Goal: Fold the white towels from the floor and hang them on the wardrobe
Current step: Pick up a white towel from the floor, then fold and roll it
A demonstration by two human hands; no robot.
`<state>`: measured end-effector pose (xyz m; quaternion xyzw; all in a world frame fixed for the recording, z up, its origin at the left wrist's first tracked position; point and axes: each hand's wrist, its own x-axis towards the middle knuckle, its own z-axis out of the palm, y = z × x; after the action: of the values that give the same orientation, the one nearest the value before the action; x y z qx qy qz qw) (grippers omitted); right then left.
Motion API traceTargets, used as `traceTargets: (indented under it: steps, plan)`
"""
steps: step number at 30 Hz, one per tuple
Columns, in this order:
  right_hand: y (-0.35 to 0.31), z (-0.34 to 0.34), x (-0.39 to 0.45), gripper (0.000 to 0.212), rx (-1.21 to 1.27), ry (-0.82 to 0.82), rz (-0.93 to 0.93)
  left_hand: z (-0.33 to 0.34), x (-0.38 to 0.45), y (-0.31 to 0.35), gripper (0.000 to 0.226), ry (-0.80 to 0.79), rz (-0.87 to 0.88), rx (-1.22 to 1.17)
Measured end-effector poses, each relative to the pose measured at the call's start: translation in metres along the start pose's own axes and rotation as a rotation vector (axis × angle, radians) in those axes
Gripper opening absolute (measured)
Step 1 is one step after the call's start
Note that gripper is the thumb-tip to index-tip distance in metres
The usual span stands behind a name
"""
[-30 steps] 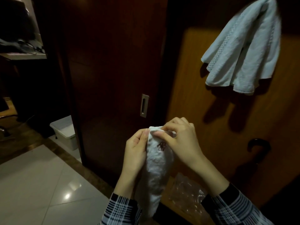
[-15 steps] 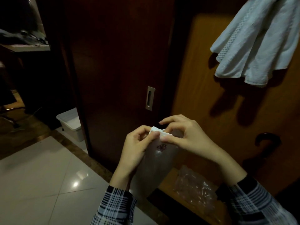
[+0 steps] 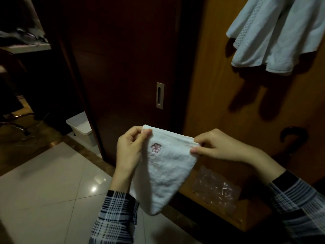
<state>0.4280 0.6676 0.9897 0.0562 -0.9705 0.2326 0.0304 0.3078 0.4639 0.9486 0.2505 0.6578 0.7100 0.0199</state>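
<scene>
Dark wooden wardrobe [image 3: 126, 55] ahead, a white towel [image 3: 274, 32] draped on its orange door. Left hand [image 3: 131, 148] and right hand [image 3: 215, 147] each pinch a top corner of the small white flower-embroidered towel [image 3: 165, 171], stretched between them

A hung towel [image 3: 274, 34] covers the wardrobe door's [image 3: 219, 85] upper right; its lit panel below lies bare.

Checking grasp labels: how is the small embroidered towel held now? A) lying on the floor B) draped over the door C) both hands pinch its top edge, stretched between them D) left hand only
C: the left hand and right hand each pinch a top corner of the small embroidered towel, which hangs between them.
</scene>
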Motion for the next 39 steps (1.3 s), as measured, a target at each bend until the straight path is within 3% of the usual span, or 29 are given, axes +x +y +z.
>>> traceTargets:
  steps: [2, 9, 13, 17, 21, 24, 26, 30, 35, 39]
  plan:
    - [0.001, -0.007, -0.005, 0.027, -0.037, -0.002, -0.033, -0.001, 0.0, -0.002, 0.014, 0.004, -0.022, 0.043]
    - [0.011, -0.013, -0.011, 0.033, -0.254, 0.11, -0.101, 0.01, -0.01, 0.0, 0.017, 0.014, -0.183, 0.086]
    - [0.009, -0.006, -0.019, 0.031, -0.142, 0.24, -0.215, 0.02, -0.018, 0.008, 0.014, 0.045, -0.298, -0.179]
    - [0.0, 0.001, -0.034, 0.016, -0.027, 0.33, -0.209, 0.025, -0.027, 0.013, 0.012, 0.06, -0.229, -0.155]
    - [-0.013, -0.006, -0.046, 0.052, -0.223, 0.185, -0.343, 0.036, -0.031, 0.019, 0.012, 0.017, -0.157, -0.131]
    - [-0.022, -0.008, -0.05, 0.036, -0.324, 0.093, -0.431, 0.042, -0.028, 0.018, 0.012, -0.029, -0.116, -0.071]
    - [-0.03, -0.009, -0.052, 0.031, -0.345, -0.006, -0.388, 0.043, -0.027, 0.016, 0.012, -0.064, -0.115, -0.079]
    - [-0.044, -0.009, -0.056, 0.051, -0.404, -0.15, -0.334, 0.043, -0.029, 0.02, 0.012, -0.191, -0.128, -0.166]
    - [-0.046, 0.006, -0.048, 0.011, -0.681, 0.16, -0.567, 0.04, -0.034, 0.018, 0.01, -0.238, -0.06, -0.109]
    - [-0.041, 0.004, -0.044, 0.007, -0.598, 0.171, -0.575, 0.045, -0.042, 0.018, 0.012, -0.197, -0.066, -0.148]
